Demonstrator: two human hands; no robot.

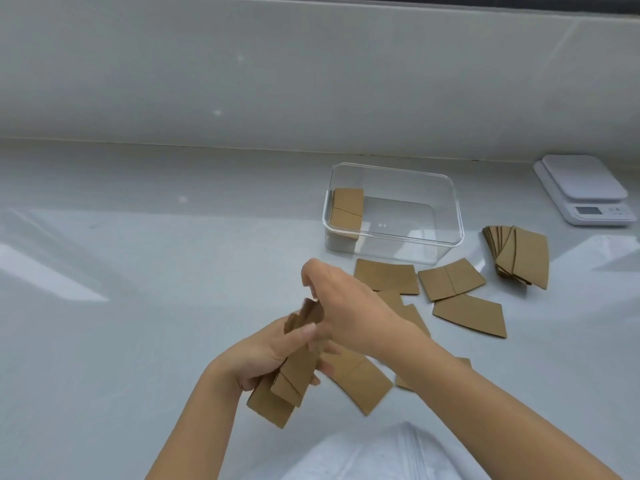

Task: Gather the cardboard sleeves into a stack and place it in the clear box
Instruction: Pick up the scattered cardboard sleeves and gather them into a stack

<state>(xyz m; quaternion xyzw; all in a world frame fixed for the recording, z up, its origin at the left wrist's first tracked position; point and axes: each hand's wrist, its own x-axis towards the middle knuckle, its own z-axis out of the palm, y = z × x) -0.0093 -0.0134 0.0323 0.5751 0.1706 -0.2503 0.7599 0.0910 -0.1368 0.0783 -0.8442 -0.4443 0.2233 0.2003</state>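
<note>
The sleeve bundle [294,372] slanted lengthwise, top end away; left grip [266,355] clamped it, right grip [343,306] pinched its top.

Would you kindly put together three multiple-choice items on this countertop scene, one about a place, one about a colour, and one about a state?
1. Where does the white kitchen scale sit?
A. At the far right of the counter
B. Inside the clear box
C. Under the left hand

2. What colour are the cardboard sleeves?
A. Blue
B. Brown
C. Black

3. What is the state of the clear box?
A. Lidded and full
B. Tipped on its side
C. Open, with a small stack of sleeves at its left end

Answers:
1. A, it stands to the right of and slightly behind the box, beyond the fanned pile of sleeves.
2. B, the bundle of sleeves held in the left hand and the right hand is plain brown.
3. C, no lid shows, and the stack in the box leaves most of the floor bare.
</note>
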